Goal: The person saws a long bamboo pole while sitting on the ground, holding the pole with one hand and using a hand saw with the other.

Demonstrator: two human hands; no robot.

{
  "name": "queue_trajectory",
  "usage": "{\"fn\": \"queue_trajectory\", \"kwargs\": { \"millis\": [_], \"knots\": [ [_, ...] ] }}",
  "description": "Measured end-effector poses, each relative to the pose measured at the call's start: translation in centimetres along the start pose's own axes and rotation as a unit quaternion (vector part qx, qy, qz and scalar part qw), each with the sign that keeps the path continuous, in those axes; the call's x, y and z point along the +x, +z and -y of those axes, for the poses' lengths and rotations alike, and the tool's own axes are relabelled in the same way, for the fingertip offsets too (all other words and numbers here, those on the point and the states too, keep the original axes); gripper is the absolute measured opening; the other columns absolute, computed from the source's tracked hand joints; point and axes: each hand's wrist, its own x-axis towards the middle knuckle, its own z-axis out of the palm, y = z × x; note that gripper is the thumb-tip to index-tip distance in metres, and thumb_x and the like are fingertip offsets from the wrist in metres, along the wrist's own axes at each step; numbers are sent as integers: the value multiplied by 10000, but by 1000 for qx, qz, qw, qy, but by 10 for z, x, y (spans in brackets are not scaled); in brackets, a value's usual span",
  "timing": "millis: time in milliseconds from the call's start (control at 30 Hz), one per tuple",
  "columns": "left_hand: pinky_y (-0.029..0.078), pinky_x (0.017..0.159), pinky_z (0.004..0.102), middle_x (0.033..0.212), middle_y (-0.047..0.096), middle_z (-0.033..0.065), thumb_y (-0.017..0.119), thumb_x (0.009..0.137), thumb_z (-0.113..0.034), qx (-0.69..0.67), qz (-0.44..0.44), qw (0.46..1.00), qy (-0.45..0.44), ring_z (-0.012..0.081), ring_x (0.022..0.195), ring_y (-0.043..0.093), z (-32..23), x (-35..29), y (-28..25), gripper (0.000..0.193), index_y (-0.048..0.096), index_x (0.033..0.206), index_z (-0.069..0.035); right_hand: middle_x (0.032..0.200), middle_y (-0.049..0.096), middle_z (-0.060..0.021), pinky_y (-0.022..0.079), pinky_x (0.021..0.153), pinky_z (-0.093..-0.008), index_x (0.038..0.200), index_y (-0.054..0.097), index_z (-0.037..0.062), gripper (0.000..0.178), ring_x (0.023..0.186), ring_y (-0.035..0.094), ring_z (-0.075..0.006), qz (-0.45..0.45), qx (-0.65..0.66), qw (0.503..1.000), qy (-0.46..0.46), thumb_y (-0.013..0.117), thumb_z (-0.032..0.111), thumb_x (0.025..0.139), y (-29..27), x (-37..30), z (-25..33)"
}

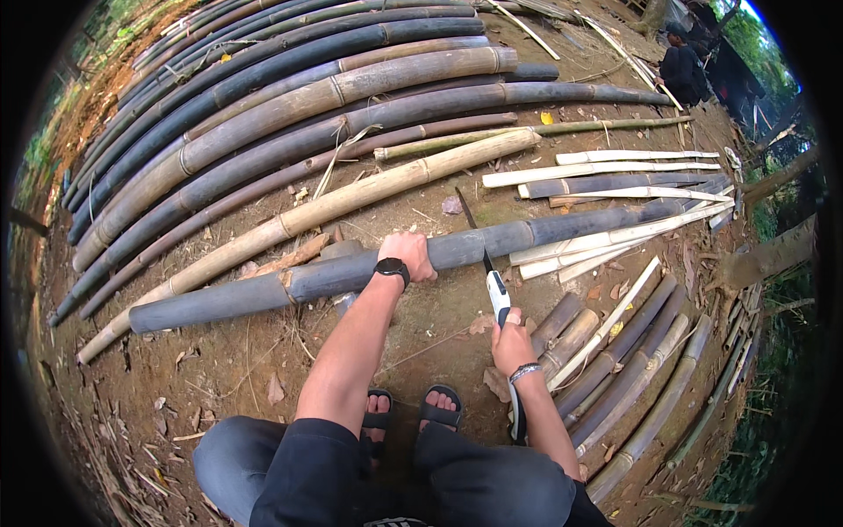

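Note:
A long dark bamboo pole [342, 274] lies across in front of me, raised near its middle on a short log piece [344, 249]. My left hand [409, 255], with a black watch at the wrist, is closed over the top of the pole. To its right, my right hand [512, 344] grips the white and black handle of a hand saw [497, 294]. The saw's dark blade crosses the pole, its tip pointing away from me beyond the far side. How deep the blade sits in the bamboo I cannot tell.
Many bamboo poles [263, 119] lie side by side at the far left, with a pale pole [351, 198] nearest. Split pale strips [606, 167] lie right; cut bamboo lengths [615, 360] lie near right. A tree trunk [773, 255] stands at right. Another person [680, 66] sits far right.

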Motion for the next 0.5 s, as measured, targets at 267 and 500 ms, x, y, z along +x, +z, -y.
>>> {"fn": "queue_trajectory", "kwargs": {
  "millis": [267, 500],
  "knots": [
    [572, 833, 399, 1002, 729, 186, 806, 616, -539, -8, -5, 1000, 0, 313, 958, 710, -6, 6, 7, 630, 721, 980, -32, 791, 627, -375, 516, 689, -592, 1211, 337, -118, 445, 775, 632, -536, 12, -5, 1000, -5, 522, 209, 973, -8, -18, -12],
    [560, 863, 401, 1042, 724, 183, 811, 610, -560, 9, 6, 1000, -15, 311, 979, 704, 5, 12, 0, 662, 725, 1022, -49, 726, 614, -369, 526, 623, -575, 1277, 290, -168, 531, 701, 639, -524, 21, -21, 999, -19, 529, 193, 968, -14, -67, -30]
  ]
}}
